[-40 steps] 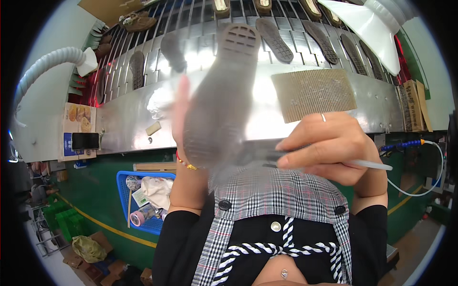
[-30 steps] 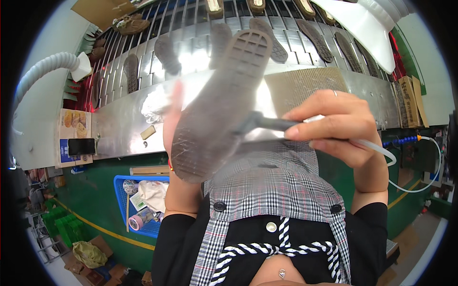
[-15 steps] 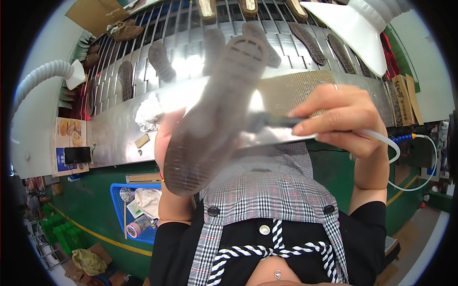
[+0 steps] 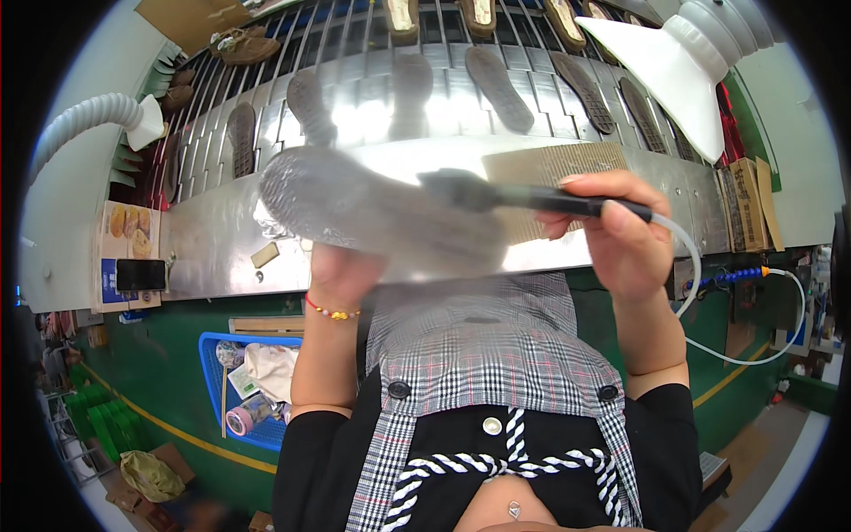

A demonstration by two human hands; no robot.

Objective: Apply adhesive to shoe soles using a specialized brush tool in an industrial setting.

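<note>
In front of me I hold a grey-brown shoe sole, tilted and blurred by motion, its broad toe end to the left. My left hand grips it from below; part of the fingers is hidden behind it. My right hand is closed round the black handle of a brush with a pale tube running from its rear end. The dark brush head lies over the sole's middle; blur hides whether it touches.
More soles lie in a row on the metal slat conveyor beyond. A corrugated cardboard sheet rests on the metal ledge. White hose nozzles stand at both sides. A phone and a blue basket are left.
The sole has turned from nearly upright to lying crosswise, its toe end swinging up and left. My right hand has moved slightly down and left, and the brush is now over the sole.
</note>
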